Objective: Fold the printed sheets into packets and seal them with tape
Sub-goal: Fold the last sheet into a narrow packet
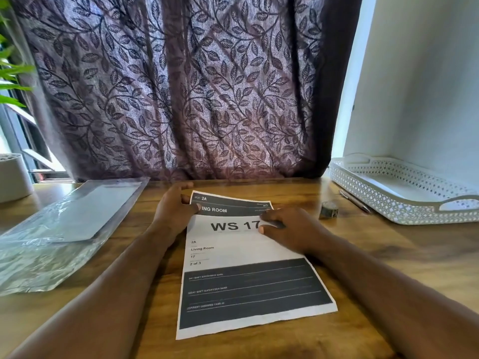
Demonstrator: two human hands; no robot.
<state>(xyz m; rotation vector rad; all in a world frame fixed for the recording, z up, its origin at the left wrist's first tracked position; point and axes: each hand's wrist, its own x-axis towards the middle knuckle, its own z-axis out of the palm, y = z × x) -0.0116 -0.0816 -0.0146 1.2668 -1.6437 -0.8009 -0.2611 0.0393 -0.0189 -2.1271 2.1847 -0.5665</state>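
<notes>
Here the printed sheet [243, 268] lies face up on the wooden table [388, 255], roughly at the middle of the view, unfolded, with "WS 17" in large type and dark bands at its far and near ends. Its long axis runs from 12 o'clock, toward the curtain [181, 86], to 6 o'clock, toward the person.

The left hand [176, 211] is at the sheet's 11 o'clock corner. Its thumb lies on the printed face over the dark header and its fingers curl round the far edge, so it pinches that corner, which looks slightly raised off the table. The right hand [287, 226] sits at about 2 o'clock on the sheet. Its fingers are laid loosely across the right edge, pointing inward beside the "17", and rest on the paper without gripping it.

With the sheet as the dial's centre, a small dark tape roll [329, 209] stands on the table at about 2 o'clock, apart from the right hand. A pen [355, 200] lies just beyond it, and a white perforated tray [404, 213] lies farther out in the same direction, against the wall. At 9 to 10 o'clock lies a clear plastic bag [39, 255] with a flat pale stack [103, 208] inside it. A white pot [13, 174] and green leaves [10, 73] are at the far 10 o'clock edge.
</notes>
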